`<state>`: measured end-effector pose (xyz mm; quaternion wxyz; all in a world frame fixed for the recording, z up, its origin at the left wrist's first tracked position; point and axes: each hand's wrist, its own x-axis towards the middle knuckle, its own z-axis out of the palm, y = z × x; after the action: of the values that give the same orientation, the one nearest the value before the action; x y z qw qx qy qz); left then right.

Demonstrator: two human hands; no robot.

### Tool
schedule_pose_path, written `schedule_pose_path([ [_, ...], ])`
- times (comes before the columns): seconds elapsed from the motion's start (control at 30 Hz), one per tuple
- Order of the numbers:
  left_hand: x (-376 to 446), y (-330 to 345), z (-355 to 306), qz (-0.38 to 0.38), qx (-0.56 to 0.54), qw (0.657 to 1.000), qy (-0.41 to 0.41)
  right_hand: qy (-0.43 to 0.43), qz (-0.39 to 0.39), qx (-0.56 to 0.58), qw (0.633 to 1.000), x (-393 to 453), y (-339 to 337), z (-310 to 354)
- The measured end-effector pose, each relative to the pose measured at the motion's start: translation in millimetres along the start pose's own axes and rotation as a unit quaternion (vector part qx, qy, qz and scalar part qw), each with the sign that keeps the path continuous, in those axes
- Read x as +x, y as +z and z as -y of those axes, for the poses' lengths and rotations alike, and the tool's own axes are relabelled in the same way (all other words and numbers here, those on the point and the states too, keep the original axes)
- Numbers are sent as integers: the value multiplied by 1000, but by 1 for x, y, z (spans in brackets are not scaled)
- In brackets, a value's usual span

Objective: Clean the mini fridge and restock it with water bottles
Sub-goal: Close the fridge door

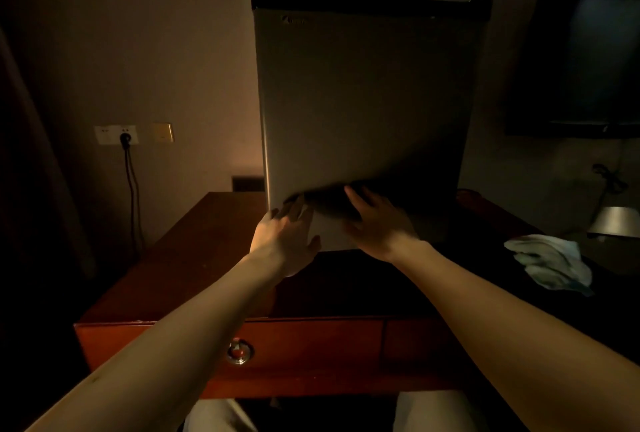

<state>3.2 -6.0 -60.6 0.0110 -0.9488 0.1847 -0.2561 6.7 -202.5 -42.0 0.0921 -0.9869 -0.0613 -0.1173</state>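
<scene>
low on the shut fridge door, both hands press flat, fingers straight: left hand at its corner, right hand just beside. nearby, a cloth lies on the desk.

A dark reddish wooden table has a drawer front with a round metal pull. A crumpled white cloth lies on its right side. On the wall at left, a black cord hangs from a white socket beside a brass plate. A dark television hangs at right.
</scene>
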Motion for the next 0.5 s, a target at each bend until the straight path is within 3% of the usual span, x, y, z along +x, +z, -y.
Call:
schedule_pose_path([
  [0.17,11,14,-4,76,-19,997,-16,-16,-1,-21,1000,9,1,-2],
  [0.5,21,13,-1,95,-10,995,-30,-2,8,-34,999,25,3,9],
])
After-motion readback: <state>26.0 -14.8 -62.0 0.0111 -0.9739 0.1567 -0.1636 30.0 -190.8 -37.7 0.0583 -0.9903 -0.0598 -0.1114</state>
